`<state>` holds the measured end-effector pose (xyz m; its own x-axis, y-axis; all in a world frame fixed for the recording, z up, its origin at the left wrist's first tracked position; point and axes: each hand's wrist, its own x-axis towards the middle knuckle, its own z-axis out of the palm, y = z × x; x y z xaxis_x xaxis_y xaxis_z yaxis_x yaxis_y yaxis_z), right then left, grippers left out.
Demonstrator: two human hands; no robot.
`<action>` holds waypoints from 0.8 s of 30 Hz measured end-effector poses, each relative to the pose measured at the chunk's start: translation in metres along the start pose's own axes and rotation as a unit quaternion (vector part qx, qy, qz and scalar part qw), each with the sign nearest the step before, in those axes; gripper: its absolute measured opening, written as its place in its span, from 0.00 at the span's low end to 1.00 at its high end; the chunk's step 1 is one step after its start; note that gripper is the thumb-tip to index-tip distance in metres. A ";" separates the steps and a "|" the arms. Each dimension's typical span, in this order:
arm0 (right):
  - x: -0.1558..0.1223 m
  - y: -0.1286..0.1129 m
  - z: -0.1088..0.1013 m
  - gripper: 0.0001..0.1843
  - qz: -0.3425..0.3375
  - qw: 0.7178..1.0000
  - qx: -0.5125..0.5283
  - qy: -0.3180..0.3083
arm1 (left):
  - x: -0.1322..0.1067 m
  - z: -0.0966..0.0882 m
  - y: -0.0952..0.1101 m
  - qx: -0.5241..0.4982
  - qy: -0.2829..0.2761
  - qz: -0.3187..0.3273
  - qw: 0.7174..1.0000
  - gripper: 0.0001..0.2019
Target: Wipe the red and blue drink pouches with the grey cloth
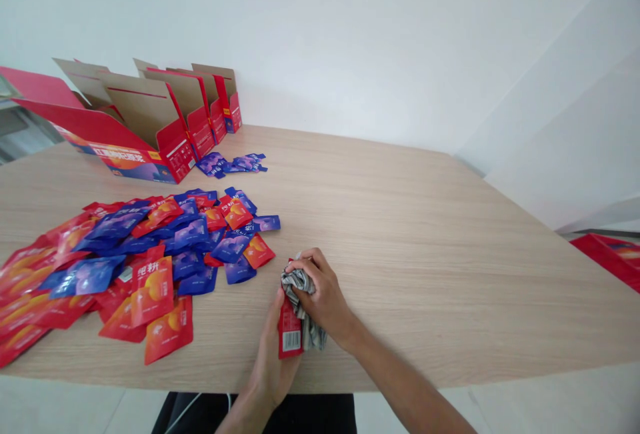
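Note:
Near the front edge of the table, my left hand (pixel 273 347) grips a red pouch (pixel 291 327) whose barcode side faces up. My right hand (pixel 323 294) is closed on a crumpled grey striped cloth (pixel 300 282), which presses against the upper part of the pouch. A loose end of the cloth hangs down beside the barcode. The pouch's top is mostly covered by the cloth and fingers. To the left of my hands lies a heap of red pouches (pixel 153 291) and blue pouches (pixel 187 234), many overlapping.
Several open red cartons (pixel 150 166) stand at the back left with their flaps up. In front of them lie a few blue pouches (pixel 233 164) apart from the heap. A red box (pixel 607 254) shows at the far right, beyond the edge of the wooden table (pixel 425 234).

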<state>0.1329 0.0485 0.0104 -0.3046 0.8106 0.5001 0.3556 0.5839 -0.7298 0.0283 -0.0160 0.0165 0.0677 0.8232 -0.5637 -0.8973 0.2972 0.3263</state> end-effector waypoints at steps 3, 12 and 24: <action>0.002 0.000 -0.004 0.15 -0.012 1.000 -0.007 0.020 | -0.002 -0.004 0.003 -0.009 -0.003 -0.020 1.000 0.12; 0.011 -0.008 -0.027 0.12 -0.018 0.981 0.130 0.145 | 0.009 -0.008 0.014 -0.016 -0.001 -0.003 1.000 0.15; 0.008 -0.012 -0.035 0.07 -0.069 0.972 0.195 0.108 | 0.011 0.001 0.045 -0.053 -0.007 0.117 0.992 0.25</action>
<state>0.1568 0.0492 0.0396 -0.1184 0.7402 0.6619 -0.0497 0.6614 -0.7484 -0.0108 0.0063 0.0255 -0.1419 0.8710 -0.4704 -0.9298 0.0457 0.3652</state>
